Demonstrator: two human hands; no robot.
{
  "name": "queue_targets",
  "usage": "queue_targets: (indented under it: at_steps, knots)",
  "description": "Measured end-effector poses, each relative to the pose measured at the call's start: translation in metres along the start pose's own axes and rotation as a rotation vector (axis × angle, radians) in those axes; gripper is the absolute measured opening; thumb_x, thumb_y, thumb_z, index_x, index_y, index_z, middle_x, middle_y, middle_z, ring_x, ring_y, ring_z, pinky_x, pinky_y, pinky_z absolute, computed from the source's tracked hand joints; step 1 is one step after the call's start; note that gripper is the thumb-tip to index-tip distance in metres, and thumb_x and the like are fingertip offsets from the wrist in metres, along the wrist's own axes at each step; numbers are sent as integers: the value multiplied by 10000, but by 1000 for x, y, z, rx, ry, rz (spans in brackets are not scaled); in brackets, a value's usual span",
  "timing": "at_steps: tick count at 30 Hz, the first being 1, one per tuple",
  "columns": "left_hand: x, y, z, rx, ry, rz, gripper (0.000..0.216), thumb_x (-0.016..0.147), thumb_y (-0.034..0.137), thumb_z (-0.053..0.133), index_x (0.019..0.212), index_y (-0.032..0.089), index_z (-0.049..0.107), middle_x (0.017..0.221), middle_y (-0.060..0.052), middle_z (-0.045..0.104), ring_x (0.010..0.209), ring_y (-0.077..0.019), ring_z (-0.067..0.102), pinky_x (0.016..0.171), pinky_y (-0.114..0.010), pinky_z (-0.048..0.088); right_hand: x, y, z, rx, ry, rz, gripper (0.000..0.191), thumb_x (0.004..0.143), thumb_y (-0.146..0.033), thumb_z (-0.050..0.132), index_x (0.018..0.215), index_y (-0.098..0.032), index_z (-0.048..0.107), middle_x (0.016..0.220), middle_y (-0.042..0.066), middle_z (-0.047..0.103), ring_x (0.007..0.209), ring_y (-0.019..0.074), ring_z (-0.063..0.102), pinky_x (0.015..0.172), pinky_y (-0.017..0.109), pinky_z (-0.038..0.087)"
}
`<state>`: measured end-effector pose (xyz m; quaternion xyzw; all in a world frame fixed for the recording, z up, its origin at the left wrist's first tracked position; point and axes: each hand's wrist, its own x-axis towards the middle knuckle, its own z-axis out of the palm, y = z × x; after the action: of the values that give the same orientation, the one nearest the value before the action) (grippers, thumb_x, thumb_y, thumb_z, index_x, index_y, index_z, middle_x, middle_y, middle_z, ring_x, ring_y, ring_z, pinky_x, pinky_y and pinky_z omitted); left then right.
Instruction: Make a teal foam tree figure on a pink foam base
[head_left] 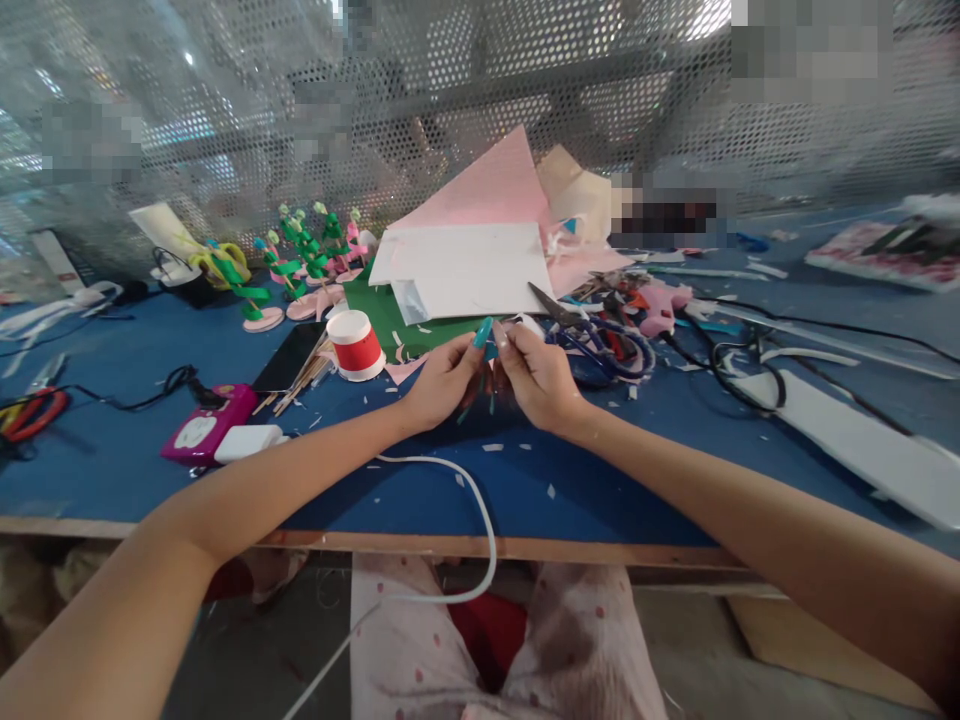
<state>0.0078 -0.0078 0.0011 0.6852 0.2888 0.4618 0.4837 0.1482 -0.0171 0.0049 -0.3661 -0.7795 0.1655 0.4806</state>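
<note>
My left hand [444, 381] and my right hand [537, 376] meet over the blue table [112, 450], fingers pinched together. Between them they hold a small teal strip [482, 333] that sticks up from the fingertips, with thin green bits hanging below. Both hands hover just in front of a green sheet [390, 318] and a stack of white paper [469, 268]. Blue-handled scissors [600, 335] lie right of my right hand.
A red and white cup [355, 345] and wooden sticks [300, 382] sit left of my hands. Finished paper flowers on pink bases [300, 265] stand at the back left. A pink device [204, 430], a white cable [480, 520], a pink glue gun [664, 305] and a white strip [862, 440] also lie about.
</note>
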Motion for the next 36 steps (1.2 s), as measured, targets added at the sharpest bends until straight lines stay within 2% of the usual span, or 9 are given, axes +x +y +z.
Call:
queue_targets:
  at_steps: [5, 8, 11, 14, 16, 19, 22, 27, 36]
  knots:
    - [-1, 1, 0, 45, -10, 6, 453, 787, 615, 420, 718, 168, 453, 502, 53, 486, 309, -35, 372, 303, -175, 264, 1, -1, -2, -71, -7, -9, 269, 900, -378, 337, 689, -213, 368, 509, -20, 502, 455, 113, 488, 501, 242, 365]
    - [-4, -1, -2, 114, 11, 58, 450, 820, 615, 341, 730, 183, 430, 469, 58, 455, 323, -50, 380, 327, -181, 268, 1, -2, -4, -72, -24, 14, 228, 878, -312, 365, 677, -209, 392, 464, -25, 491, 413, 110, 469, 482, 236, 351]
    - [-6, -2, -4, 289, 37, 126, 396, 849, 568, 334, 786, 188, 423, 473, 65, 439, 356, -60, 389, 379, -186, 287, 2, -2, -6, -57, -31, 47, 196, 845, -275, 394, 662, -206, 408, 435, -34, 474, 380, 103, 431, 448, 226, 310]
    - [-6, -2, -8, 543, 61, 228, 346, 844, 505, 423, 934, 172, 440, 661, 20, 549, 444, -67, 438, 448, -199, 316, 3, -1, -8, -37, -22, 46, 177, 813, -257, 420, 646, -205, 394, 430, -47, 432, 386, 94, 402, 448, 218, 290]
    - [-6, -2, -11, 687, 65, 317, 364, 853, 481, 419, 1021, 159, 446, 747, -13, 578, 515, -86, 479, 494, -210, 333, 5, -1, -10, -26, -37, 32, 189, 796, -250, 431, 622, -205, 371, 431, -53, 396, 394, 84, 370, 447, 214, 277]
    - [-5, -1, -14, 815, 48, 391, 362, 887, 454, 349, 1036, 151, 478, 721, -24, 581, 574, -119, 517, 521, -223, 339, 6, 0, -10, -10, -48, 18, 206, 784, -249, 439, 603, -205, 354, 443, -57, 364, 405, 74, 331, 442, 210, 262]
    - [-6, 0, -14, 868, 61, 419, 353, 900, 436, 321, 990, 149, 505, 689, -25, 582, 588, -132, 535, 527, -227, 345, 6, -1, -10, 7, -38, 17, 205, 780, -249, 447, 603, -205, 352, 451, -55, 373, 410, 74, 335, 442, 209, 266]
    - [-9, 2, -13, 916, 119, 468, 304, 902, 399, 344, 956, 151, 511, 673, -23, 596, 595, -123, 554, 554, -220, 377, 5, -3, -9, 42, -45, 50, 199, 788, -268, 447, 614, -200, 379, 477, -35, 469, 413, 78, 385, 449, 211, 300]
    - [-9, -1, -12, 923, 155, 475, 247, 897, 362, 379, 952, 156, 504, 654, -13, 600, 581, -116, 563, 574, -218, 399, 3, -3, -7, 53, -19, 52, 169, 780, -256, 468, 633, -196, 411, 487, -28, 495, 422, 87, 441, 436, 210, 313]
